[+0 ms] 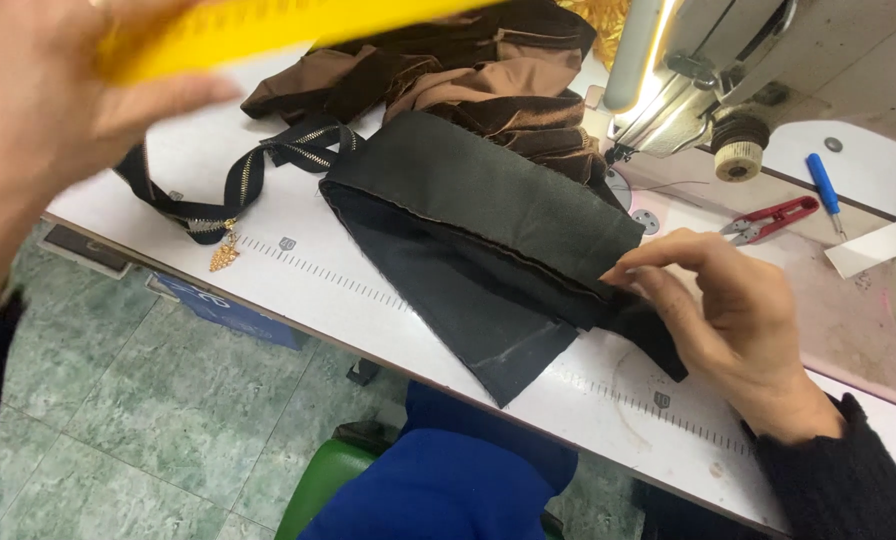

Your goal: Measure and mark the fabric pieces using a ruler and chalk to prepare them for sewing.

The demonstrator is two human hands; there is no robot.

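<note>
A folded piece of black fabric [478, 230] lies on the white sewing table [348, 300], one corner hanging over the front edge. My right hand [718, 320] pinches the fabric's right end between thumb and fingers. My left hand [38, 110] is raised at the upper left, blurred, and grips a yellow ruler [268, 25] that stretches across the top of the view above the table.
A black zipper [233, 185] with a gold pull lies left of the fabric. Brown velvet cloth [468, 80] is heaped behind it. A sewing machine [708, 70] stands at the upper right, with red thread snips [773, 220] and a blue tool [826, 190] beside it.
</note>
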